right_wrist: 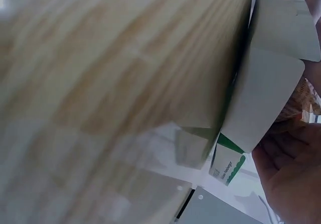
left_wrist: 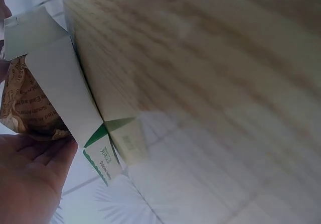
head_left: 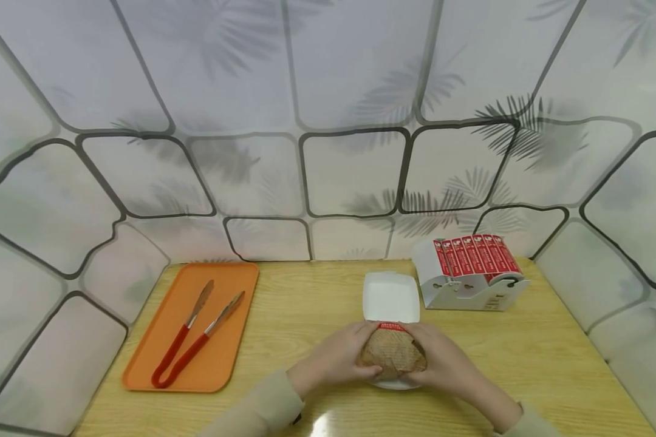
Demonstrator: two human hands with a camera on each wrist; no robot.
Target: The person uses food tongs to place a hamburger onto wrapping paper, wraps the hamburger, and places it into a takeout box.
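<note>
A burger wrapped in brown printed paper (head_left: 392, 352), with a red sticker along its far edge, is held between both hands. My left hand (head_left: 343, 357) grips its left side, thumb on the near face. My right hand (head_left: 444, 359) grips the right side likewise. Beneath the burger is a white clamshell burger box (head_left: 390, 297), its lid folded open away from me. In the left wrist view, the brown wrapper (left_wrist: 35, 103) sits inside the box wall (left_wrist: 65, 78), with the fingers against it. The right wrist view shows the box's other side wall (right_wrist: 266, 93).
An orange tray (head_left: 226, 358) at the left carries red-handled tongs (head_left: 188, 355). At the back right stands a white holder (head_left: 464, 297) with several red-and-white packets (head_left: 475, 255). Patterned walls (head_left: 350, 173) enclose the wooden table (head_left: 300, 303) at the back and sides.
</note>
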